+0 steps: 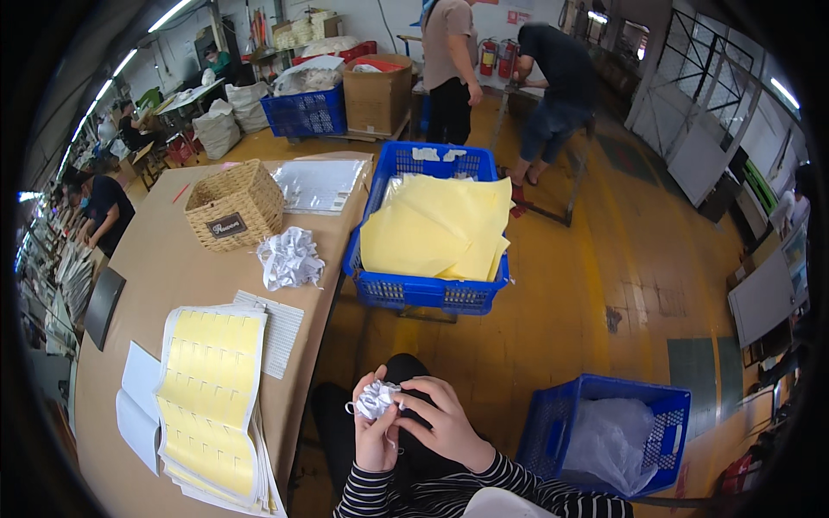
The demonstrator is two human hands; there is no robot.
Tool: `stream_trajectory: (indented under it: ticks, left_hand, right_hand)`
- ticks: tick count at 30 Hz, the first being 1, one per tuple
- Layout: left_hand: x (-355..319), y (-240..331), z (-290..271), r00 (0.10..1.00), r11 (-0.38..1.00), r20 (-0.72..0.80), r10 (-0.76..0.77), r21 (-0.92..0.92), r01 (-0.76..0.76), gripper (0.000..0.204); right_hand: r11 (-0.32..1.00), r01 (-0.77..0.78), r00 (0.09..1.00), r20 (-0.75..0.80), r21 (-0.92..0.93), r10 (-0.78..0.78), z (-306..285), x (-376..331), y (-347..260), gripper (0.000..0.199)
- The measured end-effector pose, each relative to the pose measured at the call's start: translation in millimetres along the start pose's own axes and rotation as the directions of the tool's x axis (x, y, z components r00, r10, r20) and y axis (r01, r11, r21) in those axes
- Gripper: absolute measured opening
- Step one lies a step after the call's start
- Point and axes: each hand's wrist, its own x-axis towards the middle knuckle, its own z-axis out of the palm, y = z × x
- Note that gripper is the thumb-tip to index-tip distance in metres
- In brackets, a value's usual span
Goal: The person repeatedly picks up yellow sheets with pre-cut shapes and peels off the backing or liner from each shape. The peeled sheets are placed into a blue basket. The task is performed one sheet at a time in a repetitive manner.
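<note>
Above my lap I hold a small bunch of white ribbon (376, 400), with loops and loose ends sticking out. My left hand (375, 432) is wrapped round it from the left and below. Fingers of my right hand (445, 423) press on its right side, the fingertips partly hidden by the ribbon. A larger heap of similar white ribbon (291, 259) lies on the table near its right edge. Behind that heap stands a woven basket (233, 207) with a dark label.
The brown-covered table (155, 276) bears a stack of yellow printed sheets (211, 371). A blue crate (389, 289) with yellow sheets (432, 224) stands ahead. Another blue crate (553, 423) holding clear plastic is at my right. Two people stand farther off.
</note>
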Motion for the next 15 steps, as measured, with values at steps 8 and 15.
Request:
stream_trajectory:
  ticks: [8,15]
  left_hand:
    - [-11,8,3,0.944,0.933,0.286,-0.162,0.357,0.052,0.113]
    - [-5,15,-4,0.954,0.963,0.224,-0.198,0.225,0.147,0.088]
  right_hand:
    - [0.945,-0.25,0.897,-0.317,0.21,0.308,-14,5,23,0.014]
    - [0.956,-0.124,0.992,0.013,0.265,0.125,-37,22,15,0.06]
